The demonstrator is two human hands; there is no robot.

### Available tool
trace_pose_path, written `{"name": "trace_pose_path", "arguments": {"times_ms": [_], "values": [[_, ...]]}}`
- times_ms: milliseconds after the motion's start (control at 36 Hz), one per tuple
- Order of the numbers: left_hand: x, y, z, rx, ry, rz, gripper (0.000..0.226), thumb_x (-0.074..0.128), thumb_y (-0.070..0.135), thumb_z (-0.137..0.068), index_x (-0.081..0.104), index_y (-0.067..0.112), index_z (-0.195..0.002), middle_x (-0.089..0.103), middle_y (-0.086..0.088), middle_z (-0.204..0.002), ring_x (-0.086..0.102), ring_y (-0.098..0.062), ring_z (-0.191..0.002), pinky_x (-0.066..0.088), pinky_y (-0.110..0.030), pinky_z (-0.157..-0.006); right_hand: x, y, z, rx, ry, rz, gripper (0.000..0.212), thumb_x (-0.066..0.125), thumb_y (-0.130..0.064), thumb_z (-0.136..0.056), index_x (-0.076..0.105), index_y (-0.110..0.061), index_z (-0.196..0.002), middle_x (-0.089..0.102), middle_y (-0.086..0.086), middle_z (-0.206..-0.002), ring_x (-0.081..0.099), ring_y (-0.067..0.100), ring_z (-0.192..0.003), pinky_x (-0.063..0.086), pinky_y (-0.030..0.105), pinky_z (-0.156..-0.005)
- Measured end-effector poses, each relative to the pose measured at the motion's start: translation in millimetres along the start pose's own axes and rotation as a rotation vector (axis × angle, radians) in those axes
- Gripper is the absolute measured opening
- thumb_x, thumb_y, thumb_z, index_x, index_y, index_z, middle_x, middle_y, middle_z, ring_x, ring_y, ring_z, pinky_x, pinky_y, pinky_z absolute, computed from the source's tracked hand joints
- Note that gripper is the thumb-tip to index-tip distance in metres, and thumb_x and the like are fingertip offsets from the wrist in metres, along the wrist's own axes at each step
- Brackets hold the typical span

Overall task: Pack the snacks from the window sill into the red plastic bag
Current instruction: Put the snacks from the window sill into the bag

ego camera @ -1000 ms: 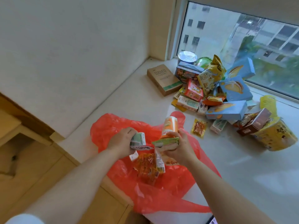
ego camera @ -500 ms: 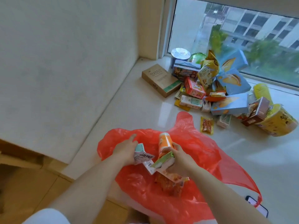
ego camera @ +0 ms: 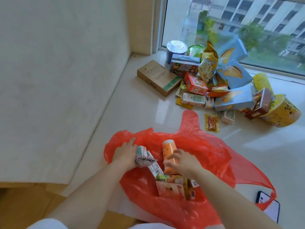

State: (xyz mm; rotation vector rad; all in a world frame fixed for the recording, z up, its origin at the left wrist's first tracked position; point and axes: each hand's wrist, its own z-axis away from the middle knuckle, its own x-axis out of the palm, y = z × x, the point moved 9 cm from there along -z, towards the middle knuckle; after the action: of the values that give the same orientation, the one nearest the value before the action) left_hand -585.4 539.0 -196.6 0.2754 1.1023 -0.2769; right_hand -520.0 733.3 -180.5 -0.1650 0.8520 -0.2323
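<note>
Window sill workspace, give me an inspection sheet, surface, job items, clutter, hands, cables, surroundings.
Surface: pale glossy window sill.
Job's things: red plastic bag spread open at the near edge, several snacks inside; snack pile waiting by the glass; one small sachet lying apart.
Clutter: phone under the bag's right handle.
Hands: left hand grips small cartons; right hand holds an orange bottle over the bag.
Cables: nothing seen.
Surroundings: white wall left, window behind.
</note>
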Motion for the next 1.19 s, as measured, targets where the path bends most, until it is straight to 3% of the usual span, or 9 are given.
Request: {"name": "trace_pose_path", "arguments": {"times_ms": [83, 194, 306, 389, 500, 611, 750, 1028, 1194], "values": [[-0.3, -1.4, -2.8, 0.008, 0.009, -0.042, 0.073, 0.063, 0.062, -0.071, 0.047, 0.018, -0.128, 0.019, 0.000, -0.154, 0.041, -0.023, -0.125, 0.045, -0.038, -0.085, -36.1, 28.5, -7.3, 0.099, 0.245, 0.014, 0.046, 0.037, -0.058, -0.092, 0.054, -0.031, -0.126, 0.049, -0.002, -0.135, 0.043, 0.019, -0.123, 0.038, 0.039, -0.100], [-6.3, 0.2, -8.0, 0.043, 0.046, -0.132, 0.073, 0.057, 0.068, -0.068, 0.051, 0.023, -0.124, 0.013, 0.000, -0.157, 0.022, -0.027, -0.137, 0.033, -0.041, -0.100, -59.2, 81.8, -9.1, 0.380, 0.419, 0.087, 0.059, 0.050, -0.034, -0.088, 0.032, -0.022, -0.143, 0.034, 0.008, -0.147, 0.030, 0.028, -0.135, 0.028, 0.041, -0.110], [-5.2, 1.7, -17.2, 0.078, 0.030, -0.080, 0.075, 0.060, 0.072, -0.061, 0.056, 0.026, -0.119, 0.006, -0.004, -0.158, -0.002, -0.035, -0.145, 0.011, -0.061, -0.111, -61.2, 125.5, -10.0, 0.606, 0.380, 0.096, 0.076, 0.052, -0.033, -0.088, 0.011, -0.016, -0.150, 0.026, 0.013, -0.153, 0.017, 0.031, -0.143, 0.013, 0.045, -0.116], [1.2, 2.8, -25.2, 0.062, -0.096, -0.063, 0.080, 0.062, 0.072, -0.061, 0.049, 0.028, -0.126, -0.003, -0.005, -0.158, -0.007, -0.037, -0.145, 0.012, -0.066, -0.108, -48.2, 153.8, -10.9, 0.721, 0.218, 0.144, 0.066, 0.052, -0.041, -0.089, 0.026, -0.016, -0.145, 0.049, 0.009, -0.138, 0.038, 0.028, -0.133, 0.019, 0.045, -0.113], [-2.0, 14.4, -34.6, 0.089, -0.175, -0.095, 0.080, 0.067, 0.068, -0.061, 0.045, 0.029, -0.127, -0.003, -0.006, -0.158, 0.009, -0.037, -0.143, 0.031, -0.057, -0.104, -30.4, 168.0, -13.1, 0.658, 0.069, 0.031, 0.032, 0.049, -0.022, -0.091, 0.058, -0.018, -0.123, 0.058, 0.006, -0.127, 0.055, 0.025, -0.118, 0.040, 0.035, -0.099], [-6.4, 34.6, -43.8, 0.141, -0.186, -0.105, 0.076, 0.070, 0.066, -0.058, 0.046, 0.029, -0.120, 0.004, -0.004, -0.156, 0.034, -0.032, -0.128, 0.048, -0.044, -0.085, -41.6, 180.1, -6.1, 0.635, 0.192, -0.278, 0.033, 0.043, -0.009, -0.089, 0.061, -0.009, -0.116, 0.059, 0.017, -0.125, 0.056, 0.033, -0.115, 0.045, 0.034, -0.090], [-1.2, 75.4, -48.5, 0.202, -0.219, -0.062, 0.075, 0.073, 0.064, -0.054, 0.047, 0.030, -0.115, 0.011, -0.004, -0.155, 0.047, -0.028, -0.116, 0.050, -0.039, -0.081, -50.9, 218.8, 21.6, 0.732, 0.279, -0.409, 0.033, 0.045, -0.018, -0.090, 0.063, -0.005, -0.113, 0.060, 0.022, -0.122, 0.058, 0.036, -0.111, 0.046, 0.037, -0.090], [16.8, 167.4, -39.6, 0.251, -0.214, 0.030, 0.074, 0.076, 0.064, -0.052, 0.046, 0.029, -0.110, 0.014, 0.000, -0.154, 0.049, -0.028, -0.113, 0.048, -0.037, -0.074, -58.8, 277.1, 84.8, 0.820, 0.371, -0.453, 0.033, 0.047, -0.023, -0.085, 0.068, -0.008, -0.106, 0.064, 0.019, -0.115, 0.060, 0.034, -0.105, 0.047, 0.034, -0.083], [11.4, 197.7, -33.0, 0.179, -0.110, -0.027, 0.079, 0.067, 0.075, -0.054, 0.047, 0.034, -0.119, 0.006, 0.004, -0.156, 0.009, -0.027, -0.142, 0.038, -0.046, -0.098, -76.2, 303.0, 94.6, 0.699, 0.468, -0.513, 0.036, 0.048, -0.040, -0.089, 0.069, -0.018, -0.108, 0.064, 0.019, -0.115, 0.057, 0.036, -0.108, 0.045, 0.036, -0.084]]}}
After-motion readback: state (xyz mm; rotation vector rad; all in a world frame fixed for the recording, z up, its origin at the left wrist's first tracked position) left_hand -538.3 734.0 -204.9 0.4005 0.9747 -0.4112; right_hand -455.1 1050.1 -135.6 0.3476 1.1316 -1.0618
